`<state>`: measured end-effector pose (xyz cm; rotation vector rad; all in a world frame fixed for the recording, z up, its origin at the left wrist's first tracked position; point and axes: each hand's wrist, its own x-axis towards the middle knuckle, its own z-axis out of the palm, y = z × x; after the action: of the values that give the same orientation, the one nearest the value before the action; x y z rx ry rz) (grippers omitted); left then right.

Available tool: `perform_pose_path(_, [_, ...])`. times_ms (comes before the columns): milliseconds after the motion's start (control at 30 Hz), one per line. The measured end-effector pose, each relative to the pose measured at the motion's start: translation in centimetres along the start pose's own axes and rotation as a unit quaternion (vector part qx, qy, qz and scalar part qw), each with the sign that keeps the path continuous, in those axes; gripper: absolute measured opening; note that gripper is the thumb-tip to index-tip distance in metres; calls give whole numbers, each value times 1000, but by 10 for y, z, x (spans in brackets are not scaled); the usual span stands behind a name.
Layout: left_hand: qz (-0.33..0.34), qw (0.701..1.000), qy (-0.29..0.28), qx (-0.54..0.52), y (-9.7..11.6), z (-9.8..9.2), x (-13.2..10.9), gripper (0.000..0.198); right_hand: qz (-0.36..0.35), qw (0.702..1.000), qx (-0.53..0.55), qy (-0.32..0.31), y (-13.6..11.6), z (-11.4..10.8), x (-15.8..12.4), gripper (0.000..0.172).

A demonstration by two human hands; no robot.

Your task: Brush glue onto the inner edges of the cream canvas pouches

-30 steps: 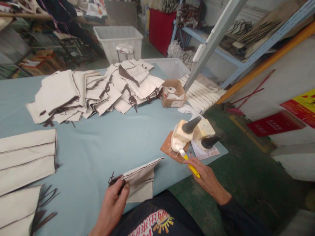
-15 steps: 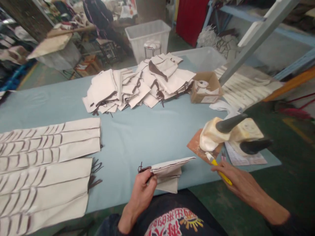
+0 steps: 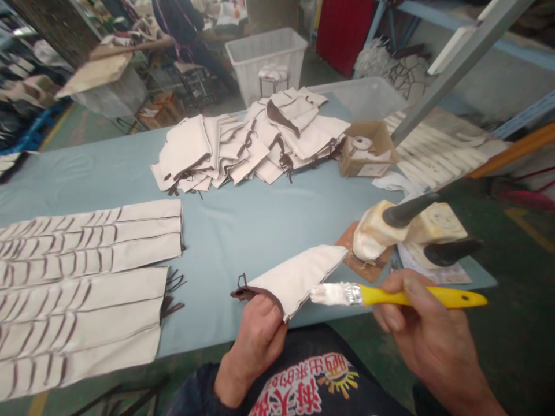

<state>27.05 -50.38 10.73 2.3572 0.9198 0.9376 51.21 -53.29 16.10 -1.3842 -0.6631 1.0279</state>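
Yellow-handled brush (image 3: 376, 296) partly hidden by right grip (image 3: 427, 326), cloth (image 3: 301, 274) partly behind left grip (image 3: 259, 328)

Covered corners, cropped edges, soft distance
The left hand (image 3: 262, 326) covers one corner of the cream cloth piece (image 3: 301, 274), its own fingertips tucked from sight; the right hand (image 3: 433, 335) hides part of the brush handle (image 3: 381, 296); the flat cream rows (image 3: 117, 309) run past the left edge; the top edge crops a co-worker (image 3: 186, 26) (blurred besides); the shirt print (image 3: 303, 378) is cut off below.
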Motion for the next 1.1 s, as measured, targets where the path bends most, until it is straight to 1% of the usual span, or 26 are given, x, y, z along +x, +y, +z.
perform_pose_path(100, [8, 1000, 7, 23, 1, 5, -3, 41, 36, 999, -4, -18, 10, 10, -9, 34])
perform_pose_path(200, [8, 999, 13, 36, 2, 13, -9, 34, 66, 998, 0, -16, 20, 14, -16, 37])
perform_pose_path(300, [6, 998, 18, 54, 3, 20, -14, 27, 83, 997, -1, -8, 27, 14, -21, 40])
perform_pose_path(467, [15, 999, 15, 40, 3, 25, -17, 27, 122, 992, -28, -32, 30, 6, -29, 45])
perform_pose_path(533, [17, 999, 11, 36, 3, 25, -18, 30, 119, 992, -32, -25, 29, 2, -30, 45])
perform_pose_path(600, [19, 999, 11, 38, 3, 24, -18, 31, 100, 995, -26, 3, 29, 0, -29, 43])
perform_pose_path(667, [20, 999, 10, 40, 3, 24, -18, 30, 80, 996, -16, 26, 29, 1, -28, 41])
perform_pose_path(700, [19, 999, 8, 41, 2, 24, -18, 29, 77, 997, -14, 25, 30, 2, -28, 40])
perform_pose_path(867, [18, 999, 3, 41, 0, 26, -19, 30, 116, 992, -32, -38, 33, 6, -30, 44])
perform_pose_path(1000, [11, 999, -6, 48, 0, 28, -21, 29, 100, 994, -34, -13, 33, 3, -27, 41])
perform_pose_path(1033, [9, 999, -6, 52, 0, 28, -21, 29, 97, 995, -34, -16, 33, 3, -26, 41])
perform_pose_path(1100, [8, 998, -2, 57, 0, 29, -22, 28, 106, 993, -37, -43, 33, 3, -24, 43])
